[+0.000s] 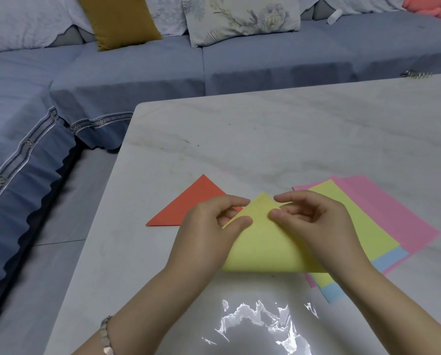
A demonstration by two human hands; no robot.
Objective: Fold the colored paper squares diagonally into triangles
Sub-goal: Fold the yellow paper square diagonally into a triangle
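We see both hands at the near middle of a white marble-look table (278, 129) with faint grey veins and a few small dark specks. The left hand (211, 226) pinches the left edge of a yellow sheet (263, 242) between thumb and forefinger, just below its far corner. The right hand (314, 226) pinches the right edge the same way, its other fingers curled.

The yellow sheet is doubled over into a triangle pointing away from us, and its near edge looks rounded rather than pressed flat. It covers the right tip of an orange-red triangle (196, 203), already folded and lying flat to the left.

On the right, part of the sheet and the right hand lie over a loose stack of paper squares (383, 208): pink underneath, then blue, with yellow on top.

Near us a crinkled clear film (252, 326) lies on the table, bright with glare. A bracelet (106, 336) circles the left wrist.

Beyond the table a blue-grey corner sofa (137, 67) wraps the far and left sides, with a scalloped, trimmed cover hanging over its front. On it lean a mustard cushion (119, 19) and a floral cushion (242, 16). Grey floor tiles (60, 201) show between the sofa and the table. A small metallic object (416, 73) sits at the far right edge of the table; we cannot tell what it is.
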